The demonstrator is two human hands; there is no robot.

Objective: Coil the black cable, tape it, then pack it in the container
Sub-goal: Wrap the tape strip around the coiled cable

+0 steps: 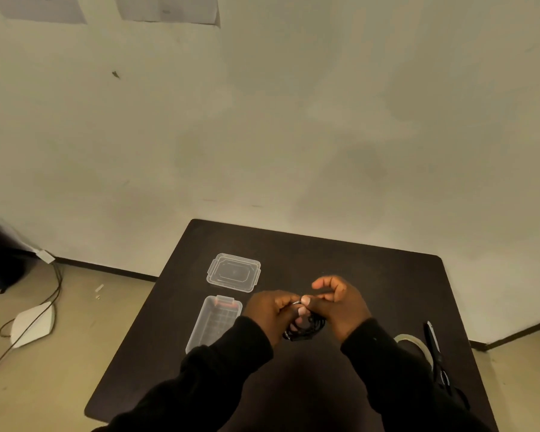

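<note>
We hold the coiled black cable (303,330) just right of the open container (214,322), left hand (270,311) and right hand (340,302) pinching its top; we should keep loops tight while wrapping tape.

Bare hands (306,307) emerge from long black sleeves (219,375)

Bare counter (340,263) lies open beyond the hands and toward the far right corner. On the left, the lid (233,272) and open container (214,324) stand in line, close together. On the right, the tape roll (416,346) and scissors (437,357) block the edge.
</note>
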